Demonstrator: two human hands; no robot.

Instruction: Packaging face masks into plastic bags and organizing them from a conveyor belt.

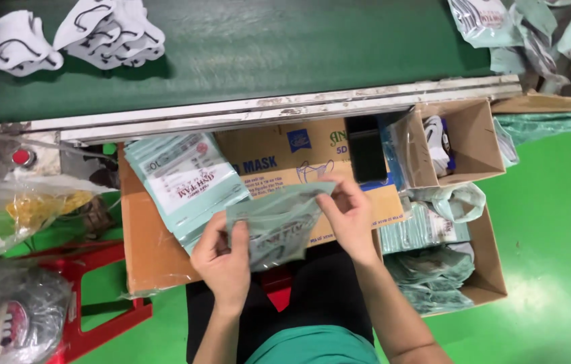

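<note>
Green floor below, both hands' fingers (244, 237) pinch a teal pouch (279, 222) beside stacked pouches (188, 178).

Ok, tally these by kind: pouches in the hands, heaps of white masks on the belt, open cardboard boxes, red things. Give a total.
pouch held between left hand and right hand: 1
heaps of white masks on the green belt: 2
open cardboard boxes: 2
red things, button and stool: 2
Total: 7

Bare forearms, no sleeves or gloves on either hand; teal-green shirt hem; black trousers over the lap.
</note>
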